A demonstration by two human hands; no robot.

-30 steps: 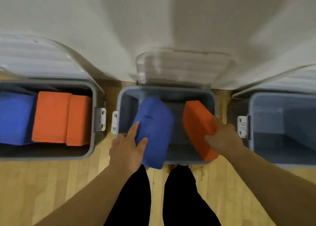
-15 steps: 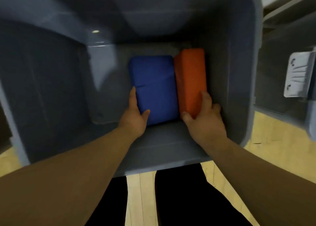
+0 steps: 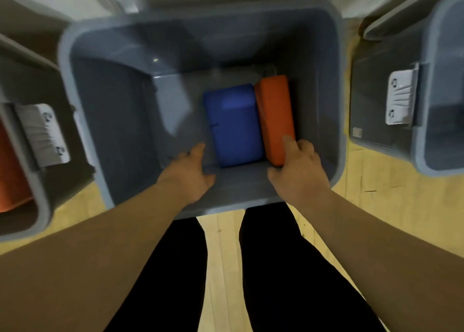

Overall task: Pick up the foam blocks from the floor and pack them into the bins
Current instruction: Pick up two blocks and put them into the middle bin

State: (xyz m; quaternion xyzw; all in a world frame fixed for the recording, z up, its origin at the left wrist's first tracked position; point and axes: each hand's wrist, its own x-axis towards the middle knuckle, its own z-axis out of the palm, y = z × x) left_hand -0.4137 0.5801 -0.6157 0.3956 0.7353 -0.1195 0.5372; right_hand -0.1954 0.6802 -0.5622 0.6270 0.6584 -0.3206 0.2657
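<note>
Progress looks partial: two foam blocks lie on the bottom of the middle bin (image 3: 113, 121), a blue block (image 3: 233, 126) flat and an orange block (image 3: 273, 116) seemingly on its edge. The two touch along their long sides, and the orange one sits close to the bin's right wall. A further orange block (image 3: 10, 181) shows in the left bin (image 3: 44, 206), cut by the frame edge, so at least three are packed; the right bin (image 3: 426, 143) shows only grey wall in the part that is in view. No block lies on the strip of wooden floor (image 3: 221, 244) that is visible, so how many are left to fetch cannot be told from here. The left hand (image 3: 188, 173) hangs inside the middle bin just beside the blue block's near left corner, fingers loose and spread, holding nothing and apparently not touching the foam. The right hand (image 3: 298, 168) has its forefinger lying straight against the near end of the orange block, thumb spread away below it, nothing clasped; this reads as letting go. For room, grey bin floor shows to the left of the blue block, seemingly wide enough for more blocks, and a narrower band shows between the blocks' near ends and the near wall. Both wrists cross the near rim, so the hands would need to rise to clear it; a white latch (image 3: 42, 136) on each neighbouring bin stands well off to the side.
</note>
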